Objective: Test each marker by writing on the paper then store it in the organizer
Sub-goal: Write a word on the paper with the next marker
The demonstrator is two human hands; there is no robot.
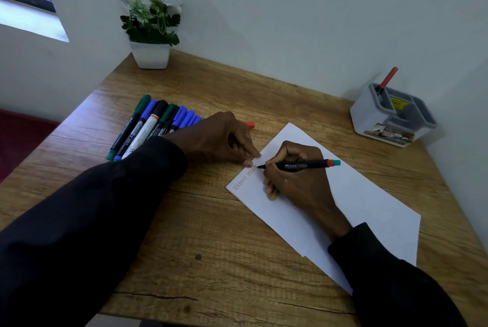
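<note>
Presently, the right hand [295, 181] grips the marker [298, 165], tip on the paper [369, 200]; the left hand [219, 139], fingers straight, pins its corner; light, even strokes advised.

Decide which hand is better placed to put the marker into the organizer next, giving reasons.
Right. The right hand grips the marker and lies on the organizer's side; the left hand presses the paper's edge.
</note>
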